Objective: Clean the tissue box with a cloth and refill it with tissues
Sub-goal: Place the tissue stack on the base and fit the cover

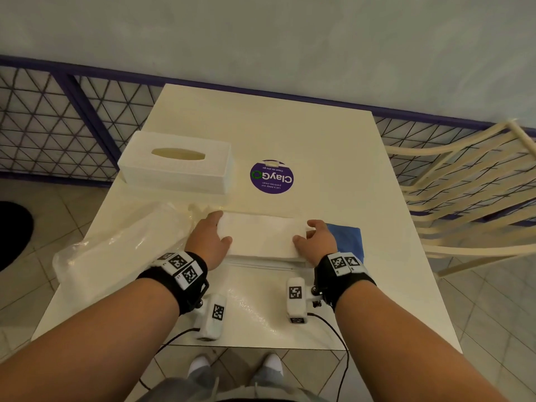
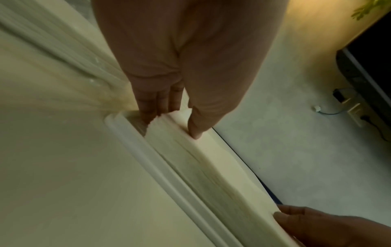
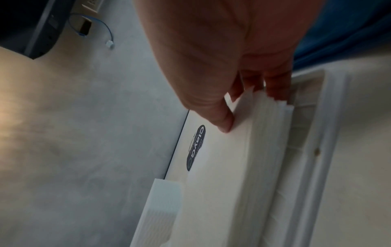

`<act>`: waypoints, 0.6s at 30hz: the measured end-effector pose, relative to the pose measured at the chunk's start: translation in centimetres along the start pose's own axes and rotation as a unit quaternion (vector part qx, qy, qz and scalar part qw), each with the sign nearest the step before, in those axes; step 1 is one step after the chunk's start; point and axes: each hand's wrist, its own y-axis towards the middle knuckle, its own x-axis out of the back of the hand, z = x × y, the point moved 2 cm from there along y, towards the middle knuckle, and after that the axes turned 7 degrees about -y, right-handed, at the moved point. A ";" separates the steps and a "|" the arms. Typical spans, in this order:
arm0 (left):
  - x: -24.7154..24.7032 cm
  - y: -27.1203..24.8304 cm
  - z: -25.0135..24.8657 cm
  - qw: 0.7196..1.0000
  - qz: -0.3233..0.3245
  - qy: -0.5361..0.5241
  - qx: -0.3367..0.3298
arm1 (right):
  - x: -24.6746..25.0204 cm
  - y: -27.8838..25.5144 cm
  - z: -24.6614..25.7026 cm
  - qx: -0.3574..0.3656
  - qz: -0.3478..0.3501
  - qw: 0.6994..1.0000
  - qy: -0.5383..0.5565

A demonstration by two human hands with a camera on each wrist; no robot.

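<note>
A white stack of tissues (image 1: 261, 236) lies across the near middle of the table, over the low white base of the tissue box (image 1: 261, 264). My left hand (image 1: 211, 236) grips the stack's left end, thumb on top and fingers down the end face. My right hand (image 1: 314, 239) grips the right end the same way. In the left wrist view my left hand (image 2: 173, 125) pinches the stack (image 2: 211, 167) inside the base rim (image 2: 158, 167). In the right wrist view my right hand (image 3: 250, 110) holds the stack (image 3: 222, 183) beside the base wall (image 3: 302, 125). The box cover (image 1: 177, 163) stands at the back left.
A blue cloth (image 1: 348, 239) lies just right of my right hand. A crumpled clear plastic wrapper (image 1: 121, 248) covers the table's left side. A round purple sticker (image 1: 271, 177) marks the white table (image 1: 319, 134). A cream chair (image 1: 464, 184) stands to the right.
</note>
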 end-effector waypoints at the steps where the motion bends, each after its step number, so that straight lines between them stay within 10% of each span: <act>1: -0.1 0.0 0.1 1.000 0.007 -0.002 -0.002 | 0.1 0.1 0.0 -0.005 0.000 1.000 -0.003; 9: 3.8 -2.7 -0.9 0.993 -0.069 0.012 -0.096 | 0.3 -1.5 4.4 0.098 -0.103 0.979 -0.147; 18: 11.4 -6.8 4.6 0.967 -0.230 0.075 -0.076 | -10.5 -3.9 17.1 0.295 0.093 0.944 -0.117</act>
